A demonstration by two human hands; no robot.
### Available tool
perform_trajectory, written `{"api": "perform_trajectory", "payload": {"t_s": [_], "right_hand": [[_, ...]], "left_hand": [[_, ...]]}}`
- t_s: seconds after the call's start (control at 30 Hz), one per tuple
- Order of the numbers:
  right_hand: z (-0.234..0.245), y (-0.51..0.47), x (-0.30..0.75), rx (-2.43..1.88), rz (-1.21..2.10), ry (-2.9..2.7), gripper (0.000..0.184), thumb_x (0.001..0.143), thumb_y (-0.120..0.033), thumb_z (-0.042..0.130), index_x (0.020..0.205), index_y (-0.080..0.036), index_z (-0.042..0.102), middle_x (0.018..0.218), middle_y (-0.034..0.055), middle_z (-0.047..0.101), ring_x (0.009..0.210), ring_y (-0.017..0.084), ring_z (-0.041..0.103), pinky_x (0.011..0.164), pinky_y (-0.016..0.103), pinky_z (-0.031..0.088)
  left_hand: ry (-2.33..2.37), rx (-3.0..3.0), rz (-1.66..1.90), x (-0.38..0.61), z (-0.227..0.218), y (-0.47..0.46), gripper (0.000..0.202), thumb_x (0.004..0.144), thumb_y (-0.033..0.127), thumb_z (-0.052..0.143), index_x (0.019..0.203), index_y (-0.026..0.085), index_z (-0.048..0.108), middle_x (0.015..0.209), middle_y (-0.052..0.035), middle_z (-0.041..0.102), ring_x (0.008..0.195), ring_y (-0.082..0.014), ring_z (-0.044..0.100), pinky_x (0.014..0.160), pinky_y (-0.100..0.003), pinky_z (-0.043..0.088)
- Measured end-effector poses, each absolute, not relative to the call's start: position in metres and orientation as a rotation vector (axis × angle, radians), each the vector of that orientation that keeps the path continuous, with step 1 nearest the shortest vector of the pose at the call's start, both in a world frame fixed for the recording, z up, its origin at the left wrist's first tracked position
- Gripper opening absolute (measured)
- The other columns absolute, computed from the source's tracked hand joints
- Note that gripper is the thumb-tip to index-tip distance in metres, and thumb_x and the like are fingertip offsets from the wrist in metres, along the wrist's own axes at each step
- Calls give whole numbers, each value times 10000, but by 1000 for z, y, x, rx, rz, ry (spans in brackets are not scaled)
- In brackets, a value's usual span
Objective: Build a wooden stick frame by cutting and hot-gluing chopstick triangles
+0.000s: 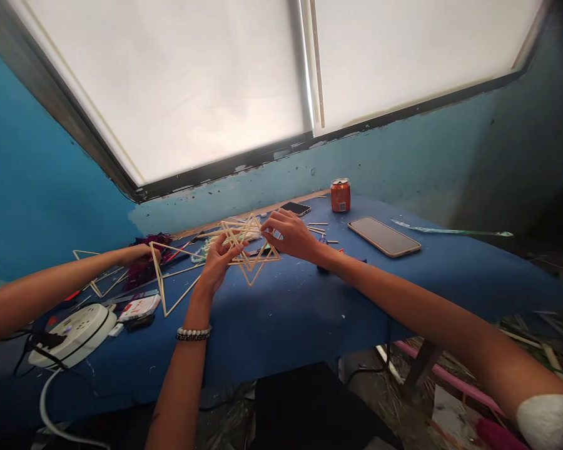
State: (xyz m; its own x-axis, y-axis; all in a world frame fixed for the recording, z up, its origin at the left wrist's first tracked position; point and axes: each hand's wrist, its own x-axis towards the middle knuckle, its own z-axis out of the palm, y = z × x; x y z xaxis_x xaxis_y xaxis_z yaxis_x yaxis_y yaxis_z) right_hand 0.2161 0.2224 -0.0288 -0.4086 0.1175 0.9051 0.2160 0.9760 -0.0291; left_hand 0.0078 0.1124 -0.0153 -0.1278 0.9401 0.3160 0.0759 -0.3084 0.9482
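Note:
A geometric frame of thin pale sticks, built from joined triangles, is held up above the blue-covered table. My left hand, with a beaded bracelet at its wrist, grips the frame from below. My right hand closes on the frame's right side from above. Farther left, a co-worker's hand holds the corner of a large stick triangle, apart from my hands. The frame's sticks cross each other, so its joints are hard to make out.
A white power strip with cables sits at the near left corner. Beyond my right hand lie loose sticks, an orange drink can and several phones. Dark red material lies at left, below the wall and window.

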Motion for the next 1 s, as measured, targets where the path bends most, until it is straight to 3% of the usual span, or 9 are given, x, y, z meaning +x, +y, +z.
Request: {"api": "perform_trajectory", "payload": {"t_s": [0.43,1.0], "right_hand": [[-26,220,219,-185,-86,-1974,107,1001,-249,538,956,-199,621,935,41,625,889,176,550,828,315,421],[-26,219,220,-217,-36,-2003,62,952,-215,599,896,-189,611,898,35,641,891,186,551,833,317,414]], "left_hand": [[1209,1393,1546,13,-11,108,566,677,342,891,1155,211,618,974,-36,757,683,-130,696,670,-231,561],[1234,1427,1508,10,-13,108,562,732,414,853,1207,224,622,1013,-70,756,733,-181,719,686,-274,575]]}}
